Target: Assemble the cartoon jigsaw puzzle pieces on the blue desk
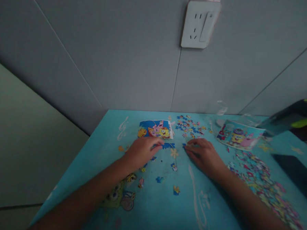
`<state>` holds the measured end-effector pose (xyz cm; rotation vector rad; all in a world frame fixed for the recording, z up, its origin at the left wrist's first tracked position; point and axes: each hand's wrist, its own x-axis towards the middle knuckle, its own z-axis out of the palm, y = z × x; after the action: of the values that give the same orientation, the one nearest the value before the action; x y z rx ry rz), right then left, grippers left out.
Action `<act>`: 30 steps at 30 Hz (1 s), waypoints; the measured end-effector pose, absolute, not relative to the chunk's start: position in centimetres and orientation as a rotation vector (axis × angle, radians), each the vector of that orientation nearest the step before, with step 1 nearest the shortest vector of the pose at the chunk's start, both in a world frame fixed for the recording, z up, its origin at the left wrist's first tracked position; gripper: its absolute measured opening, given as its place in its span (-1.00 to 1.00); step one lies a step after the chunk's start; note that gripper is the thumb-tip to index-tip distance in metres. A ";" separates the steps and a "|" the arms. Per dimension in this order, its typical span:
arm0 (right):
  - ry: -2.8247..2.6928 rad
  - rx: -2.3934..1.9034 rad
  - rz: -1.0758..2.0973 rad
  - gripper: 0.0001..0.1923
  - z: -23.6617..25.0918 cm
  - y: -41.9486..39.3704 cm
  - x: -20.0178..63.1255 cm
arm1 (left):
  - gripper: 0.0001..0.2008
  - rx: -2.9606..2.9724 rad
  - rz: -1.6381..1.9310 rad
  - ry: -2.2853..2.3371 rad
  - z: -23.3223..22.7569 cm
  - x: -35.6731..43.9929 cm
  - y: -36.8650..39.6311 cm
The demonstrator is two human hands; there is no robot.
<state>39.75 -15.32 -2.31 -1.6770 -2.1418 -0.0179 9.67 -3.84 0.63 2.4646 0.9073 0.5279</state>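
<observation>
My left hand (143, 151) is closed, its thumb and fingertips pinching the left end of a short strip of joined blue puzzle pieces (169, 145) lying on the table. Across a small gap, my right hand (201, 152) pinches a small blue puzzle piece (184, 145); its fingers hide part of it. Just beyond my left hand lies a picture card (156, 129) with yellow and pink cartoon figures on blue. Loose pieces are scattered nearer to me, among them a blue piece (159, 179) and a yellow-and-blue piece (176, 190).
A pile of loose pieces (189, 125) lies near the wall. On the right are a second picture card (240, 135), a larger heap of pieces (270, 189) and a dark flat object (294, 174). A wall socket (200, 24) sits above the turquoise table (153, 214).
</observation>
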 end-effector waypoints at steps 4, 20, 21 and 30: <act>-2.138 -1.649 0.004 -0.78 -2.1 -15.3 40.0 | -0.87 2.504 0.464 0.769 1.2 16.0 -4.0; -2.075 -1.703 0.084 -0.80 -1.6 -15.4 39.7 | -0.88 2.603 0.377 0.823 -0.4 20.0 -3.7; -2.076 -1.707 0.083 -0.80 -1.5 -15.4 39.6 | -0.88 2.608 0.375 0.834 -0.4 19.9 -3.8; -2.113 -1.714 0.038 -0.80 -1.3 -15.6 39.3 | -0.88 2.740 0.382 0.832 -0.5 19.9 -5.1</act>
<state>39.27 -15.57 -1.35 -1.7139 -2.1129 0.0383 19.89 -5.06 -0.50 2.7397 0.8324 0.3821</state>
